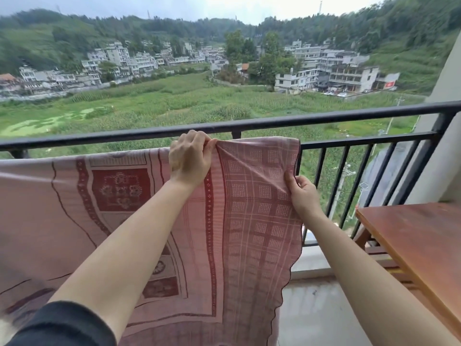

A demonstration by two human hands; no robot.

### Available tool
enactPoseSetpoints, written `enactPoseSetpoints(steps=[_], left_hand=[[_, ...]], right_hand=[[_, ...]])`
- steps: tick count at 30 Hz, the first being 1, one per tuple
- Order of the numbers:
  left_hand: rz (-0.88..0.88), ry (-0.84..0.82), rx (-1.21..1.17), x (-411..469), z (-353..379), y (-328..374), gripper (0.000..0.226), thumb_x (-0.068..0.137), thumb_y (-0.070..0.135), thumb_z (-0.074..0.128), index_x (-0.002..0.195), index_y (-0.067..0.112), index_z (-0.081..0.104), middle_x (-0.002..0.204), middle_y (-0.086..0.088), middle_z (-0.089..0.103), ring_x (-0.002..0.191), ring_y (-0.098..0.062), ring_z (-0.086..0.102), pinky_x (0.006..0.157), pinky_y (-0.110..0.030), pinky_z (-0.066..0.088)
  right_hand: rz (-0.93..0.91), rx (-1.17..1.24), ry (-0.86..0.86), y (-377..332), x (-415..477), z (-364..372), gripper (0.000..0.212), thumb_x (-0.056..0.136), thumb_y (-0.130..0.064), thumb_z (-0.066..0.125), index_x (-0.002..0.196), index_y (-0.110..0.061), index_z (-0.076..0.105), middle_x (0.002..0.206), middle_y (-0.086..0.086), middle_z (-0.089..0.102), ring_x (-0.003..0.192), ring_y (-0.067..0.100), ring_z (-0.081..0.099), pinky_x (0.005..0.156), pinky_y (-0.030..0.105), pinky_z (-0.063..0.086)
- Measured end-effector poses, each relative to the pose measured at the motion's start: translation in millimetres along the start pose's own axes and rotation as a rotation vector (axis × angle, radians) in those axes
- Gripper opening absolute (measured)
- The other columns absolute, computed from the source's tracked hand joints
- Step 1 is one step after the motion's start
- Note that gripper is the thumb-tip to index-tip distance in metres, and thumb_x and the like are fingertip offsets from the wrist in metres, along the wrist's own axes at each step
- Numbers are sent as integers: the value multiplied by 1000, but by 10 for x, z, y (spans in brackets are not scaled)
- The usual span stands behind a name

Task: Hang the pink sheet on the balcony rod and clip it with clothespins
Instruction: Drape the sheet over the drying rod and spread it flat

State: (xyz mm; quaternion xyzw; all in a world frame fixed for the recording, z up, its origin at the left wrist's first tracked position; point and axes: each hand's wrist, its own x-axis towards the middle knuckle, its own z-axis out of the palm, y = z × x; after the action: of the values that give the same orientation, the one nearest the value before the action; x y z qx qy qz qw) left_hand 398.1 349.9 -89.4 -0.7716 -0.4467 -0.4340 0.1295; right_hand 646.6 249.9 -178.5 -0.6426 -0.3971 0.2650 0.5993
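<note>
Pink sheet (pixel 252 196) draped over rail (pixel 349 143), hanging toward me. My left hand (pixel 189 159) pinches the top fold, right hand (pixel 303 193) grips the scalloped side edge below it. Soft, light, slides easily; hold hems. No clothespins visible.

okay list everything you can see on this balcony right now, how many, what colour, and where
Pink sheet: one, pink with dark red patterns, draped over the railing's lower bar, hanging down.
Balcony railing: one, black metal, across the middle.
Wooden table: one, reddish brown, right edge.
Balcony floor: grey, lower right.
Clothespins: none visible.
Fields, houses, wooded hills: beyond the railing.
Left hand: one, pinching the sheet's top fold at the bar; dark sleeve bottom left.
Right hand: one, gripping the sheet's right edge.
</note>
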Motion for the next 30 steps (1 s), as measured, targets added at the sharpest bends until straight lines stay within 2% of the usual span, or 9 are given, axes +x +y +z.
enactPoseSetpoints(steps=[4, 8, 11, 13, 15, 18, 21, 27, 30], left_hand=[[47, -81, 201, -64, -73, -244, 50, 104, 45, 31, 91, 9, 62, 84, -12, 69, 76, -31, 62, 74, -40, 43], [-36, -137, 325, -71, -175, -438, 64, 103, 53, 18, 95, 10, 65, 94, -14, 69, 88, -32, 62, 84, -43, 44], [-59, -178, 356, -58, -194, -472, 65, 103, 54, 15, 100, 11, 63, 97, -13, 68, 91, -32, 59, 88, -44, 43], [-62, -192, 346, -64, -172, -459, 67, 102, 56, 11, 101, 12, 62, 98, -13, 66, 93, -32, 58, 92, -46, 39], [-86, -189, 348, -85, -147, -449, 66, 101, 57, 10, 105, 15, 62, 102, -11, 65, 98, -32, 56, 103, -51, 30], [-180, -143, 351, -179, -169, -532, 59, 102, 57, 15, 117, 21, 59, 116, -8, 58, 115, -31, 50, 113, -60, 9], [-119, -166, 376, -286, -217, -720, 58, 101, 59, 11, 127, 25, 50, 126, -8, 53, 123, -28, 43, 114, -57, 12], [-286, -114, 354, -399, -524, -1392, 65, 99, 60, 10, 135, 20, 48, 142, -11, 46, 135, -29, 37, 119, -53, 9], [-208, -190, 398, -519, -832, -1880, 64, 99, 58, 10, 141, 25, 43, 147, -12, 41, 138, -31, 32, 118, -51, 12]], right_hand=[[-241, -312, 234, -117, -10, 163, 22, 101, -35, 51, 117, -20, 48, 75, -13, 56, 65, 12, 58, 57, 32, 42], [-336, -352, 228, -260, -29, 296, 16, 99, -33, 43, 108, -20, 41, 79, -2, 60, 64, 18, 58, 57, 35, 42], [-536, -467, 393, -365, -57, 345, 31, 93, -25, 51, 121, -13, 45, 120, 8, 50, 104, 24, 53, 87, 37, 44], [-757, -554, 495, -514, -19, 389, 46, 92, -28, 53, 134, -10, 44, 142, 17, 38, 125, 26, 40, 102, 32, 28], [-887, -708, 405, -680, 73, 442, 46, 98, -40, 46, 138, -16, 46, 146, 16, 38, 134, 29, 36, 110, 37, 22], [-841, -955, 199, -766, 187, 515, 43, 101, -49, 32, 121, -21, 58, 121, 8, 58, 124, 30, 46, 114, 52, 21], [-745, -974, 255, -764, 229, 604, 41, 96, -47, 31, 103, -18, 60, 101, 9, 61, 109, 31, 50, 111, 59, 22], [-608, -927, 354, -755, 169, 805, 56, 99, -54, 24, 96, -13, 61, 108, 17, 57, 117, 32, 43, 112, 61, 20], [-543, -927, 406, -821, 118, 891, 54, 98, -50, 26, 98, -9, 61, 120, 18, 55, 125, 34, 40, 113, 62, 19]])
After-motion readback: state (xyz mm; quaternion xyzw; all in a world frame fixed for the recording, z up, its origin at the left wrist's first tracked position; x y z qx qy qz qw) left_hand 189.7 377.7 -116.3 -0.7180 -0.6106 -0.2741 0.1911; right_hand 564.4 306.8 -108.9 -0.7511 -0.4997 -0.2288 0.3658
